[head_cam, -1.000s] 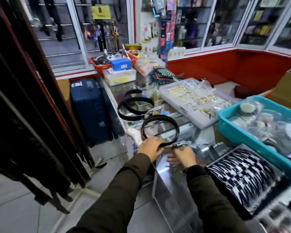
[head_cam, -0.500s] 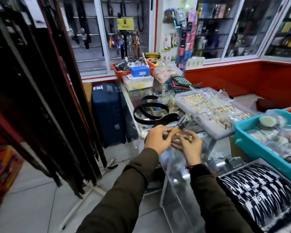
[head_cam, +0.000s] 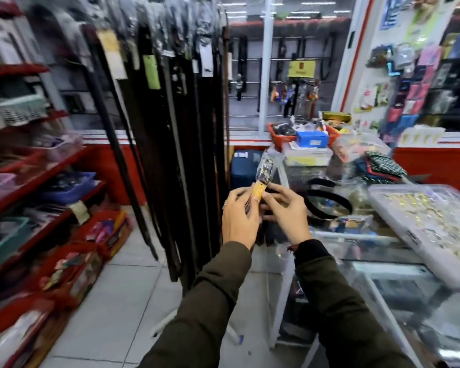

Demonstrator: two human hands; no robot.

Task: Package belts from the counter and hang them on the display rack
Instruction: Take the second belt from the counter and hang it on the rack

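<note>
While both hands meet at chest height, the left hand (head_cam: 238, 217) pinches a bagged belt (head_cam: 264, 171) by its yellow tag, and the right hand (head_cam: 287, 212) steadies it, fingers closed, likely readying it for the display rack (head_cam: 170, 107) just left. More belts (head_cam: 327, 205) lie coiled on the worktop (head_cam: 361, 236).

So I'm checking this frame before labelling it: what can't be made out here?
- Head view, packaged belt: the left hand and right hand cover its lower part; glare on the plastic hides the buckle.
- Yellow tag: print too small and blurred.
- Display rack: motion blur smears the hooks and tags; its top is cut off by the frame edge.
- Coiled belts on the counter: buckles not visible.
</note>
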